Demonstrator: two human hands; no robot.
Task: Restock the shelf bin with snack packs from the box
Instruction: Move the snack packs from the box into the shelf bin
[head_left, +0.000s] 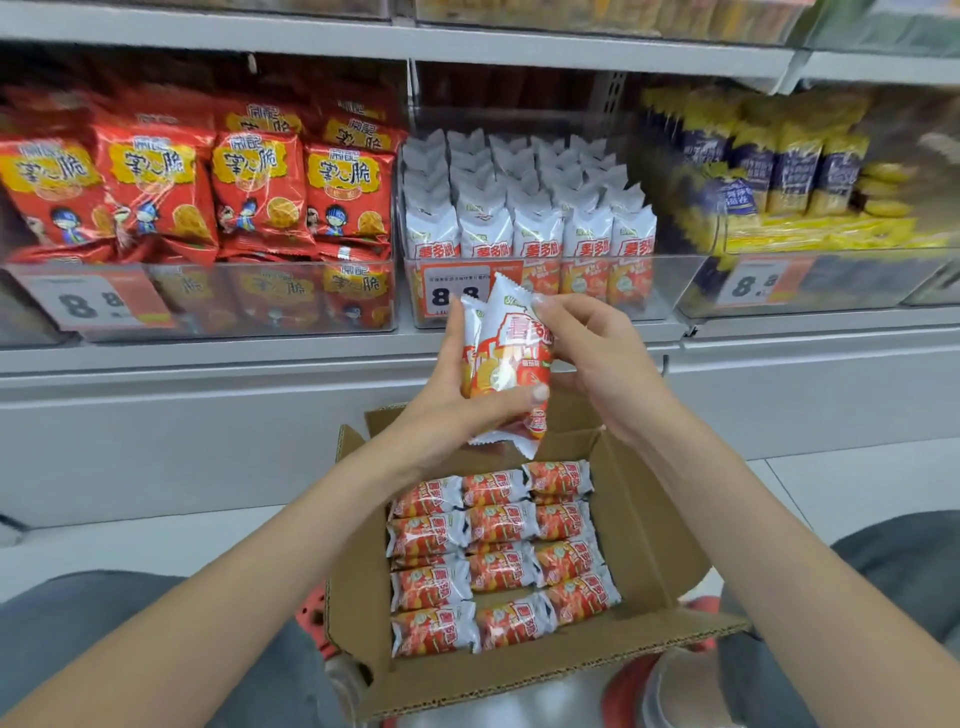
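Two white-and-orange snack packs (506, 358) are held upright between the box and the shelf. My left hand (457, 395) grips them from the left and below, thumb across the front. My right hand (592, 358) pinches their top right edge. Below them an open cardboard box (649, 525) holds several rows of the same packs (498, 556) lying flat. Straight ahead, the clear shelf bin (670, 286) holds several rows of matching packs (535, 208) standing upright, nearly full at the front.
A clear bin of red snack bags (208, 197) sits left of the target bin, and a bin of blue-and-yellow packs (779, 171) sits to its right. An orange price tag (457, 291) hangs on the target bin's front. My knees frame the box.
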